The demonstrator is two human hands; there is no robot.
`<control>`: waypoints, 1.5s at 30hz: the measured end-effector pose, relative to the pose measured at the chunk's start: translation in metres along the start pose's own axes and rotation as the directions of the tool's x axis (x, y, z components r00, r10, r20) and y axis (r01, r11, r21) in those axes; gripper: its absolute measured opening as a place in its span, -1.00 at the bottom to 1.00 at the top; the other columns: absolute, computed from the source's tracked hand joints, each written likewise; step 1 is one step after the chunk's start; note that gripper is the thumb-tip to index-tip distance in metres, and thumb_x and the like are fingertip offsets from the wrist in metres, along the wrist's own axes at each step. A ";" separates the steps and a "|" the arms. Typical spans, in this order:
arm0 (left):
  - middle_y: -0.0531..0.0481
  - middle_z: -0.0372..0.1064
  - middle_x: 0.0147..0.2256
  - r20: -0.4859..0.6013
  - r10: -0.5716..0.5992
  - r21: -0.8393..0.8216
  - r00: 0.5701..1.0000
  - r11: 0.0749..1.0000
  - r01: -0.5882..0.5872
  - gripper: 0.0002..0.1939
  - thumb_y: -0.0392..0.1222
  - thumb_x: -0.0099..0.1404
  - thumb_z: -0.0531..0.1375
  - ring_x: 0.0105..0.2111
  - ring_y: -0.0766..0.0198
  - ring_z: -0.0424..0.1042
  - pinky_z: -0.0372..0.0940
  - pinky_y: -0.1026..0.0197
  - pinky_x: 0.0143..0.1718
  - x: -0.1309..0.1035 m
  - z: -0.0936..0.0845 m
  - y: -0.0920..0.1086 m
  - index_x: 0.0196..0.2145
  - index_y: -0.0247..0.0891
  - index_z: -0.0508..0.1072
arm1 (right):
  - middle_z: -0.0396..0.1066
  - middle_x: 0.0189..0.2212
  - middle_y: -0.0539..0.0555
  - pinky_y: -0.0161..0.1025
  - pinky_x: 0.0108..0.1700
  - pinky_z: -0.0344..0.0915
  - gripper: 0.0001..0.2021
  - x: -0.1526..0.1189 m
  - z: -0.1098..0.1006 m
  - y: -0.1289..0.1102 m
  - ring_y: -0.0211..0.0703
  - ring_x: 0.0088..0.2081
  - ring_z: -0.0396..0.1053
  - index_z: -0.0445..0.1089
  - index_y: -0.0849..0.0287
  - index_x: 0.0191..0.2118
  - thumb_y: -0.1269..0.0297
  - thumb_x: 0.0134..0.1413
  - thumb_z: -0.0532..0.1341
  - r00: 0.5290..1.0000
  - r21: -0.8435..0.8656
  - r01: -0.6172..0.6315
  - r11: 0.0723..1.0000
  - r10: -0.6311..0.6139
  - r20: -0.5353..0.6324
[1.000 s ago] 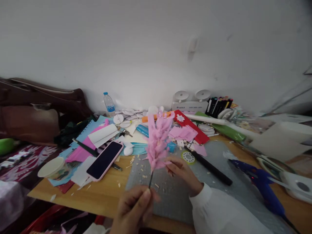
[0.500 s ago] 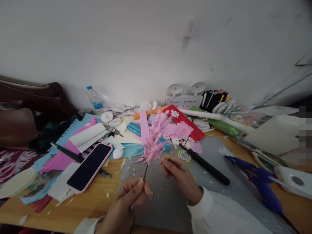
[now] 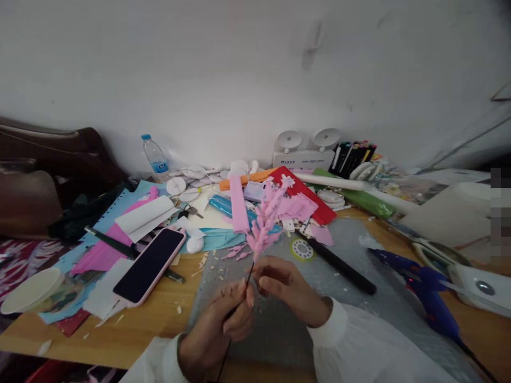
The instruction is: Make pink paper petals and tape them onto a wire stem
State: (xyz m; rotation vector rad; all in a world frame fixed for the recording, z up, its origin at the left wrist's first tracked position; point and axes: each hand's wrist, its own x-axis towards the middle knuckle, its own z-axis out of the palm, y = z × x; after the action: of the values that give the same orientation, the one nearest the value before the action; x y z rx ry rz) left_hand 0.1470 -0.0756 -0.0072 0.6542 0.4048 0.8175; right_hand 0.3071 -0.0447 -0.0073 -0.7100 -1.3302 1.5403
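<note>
A pink paper flower spray [image 3: 263, 226] with many small twisted buds tilts up over the mat on a thin dark stem [image 3: 224, 361]. My left hand [image 3: 221, 322] is closed round this stem, thumb and fingers pinching it below the buds. Close by on the right, my right hand [image 3: 289, 287] has its fingers curled beside the stem, just under the lowest buds. Its fingertips are partly hidden, so whatever they pinch cannot be made out. Small pink buds [image 3: 236, 252] show low on the left of the spray, over the grey cutting mat [image 3: 275, 340].
A blue glue gun [image 3: 425, 292] lies at the right, near a black stick-like tool [image 3: 343, 266] and a tape roll [image 3: 302, 249]. To the left are a phone [image 3: 149, 266] and coloured paper. Behind stand a water bottle [image 3: 155, 154], markers [image 3: 351, 158] and a two-lamp unit [image 3: 303, 158].
My left hand has risen slightly and moved right with the flower spray, which now leans more to the right. My right hand has moved left, close to the stem.
</note>
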 end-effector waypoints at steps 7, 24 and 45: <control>0.07 0.26 -0.58 -0.194 0.085 0.388 0.977 0.922 -0.003 -0.69 -0.04 0.33 0.09 -0.59 0.42 0.16 0.08 0.37 -0.54 0.014 0.003 -0.004 -0.41 -0.34 0.43 | 0.25 -0.68 -0.09 -0.29 -0.50 0.21 -0.70 0.002 -0.004 0.011 -0.28 -0.61 0.26 0.28 0.15 -0.53 0.07 0.06 0.24 0.996 -0.005 0.018 1.000 -0.018 -0.089; -0.09 0.39 -0.11 0.148 0.187 0.854 0.971 0.471 -0.220 -0.82 -0.25 0.27 0.19 -0.07 0.16 0.36 0.26 0.17 -0.06 0.021 0.013 0.072 -0.16 -0.21 0.49 | 0.36 -0.59 -0.02 -0.32 -0.43 0.26 -0.70 -0.005 0.010 -0.003 -0.24 -0.50 0.30 0.42 0.15 -0.53 0.08 0.09 0.23 0.989 -0.222 0.144 0.964 -0.149 -0.004; 0.02 0.40 -0.45 0.004 0.221 0.831 0.975 0.542 -0.126 -0.85 -0.25 0.23 0.23 -0.39 0.32 0.36 0.24 0.31 -0.32 0.016 0.016 0.073 -0.48 -0.30 0.52 | 0.36 -0.50 -0.03 -0.33 -0.39 0.31 -0.81 -0.011 0.011 -0.002 -0.27 -0.46 0.30 0.45 0.13 -0.32 0.12 0.09 0.23 0.999 -0.204 0.032 0.978 -0.037 -0.020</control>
State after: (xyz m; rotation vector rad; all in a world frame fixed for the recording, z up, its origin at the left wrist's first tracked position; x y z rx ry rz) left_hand 0.1272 -0.0323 0.0526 1.5815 0.8578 0.8279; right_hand 0.3024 -0.0589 -0.0039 -0.8257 -1.4895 1.3763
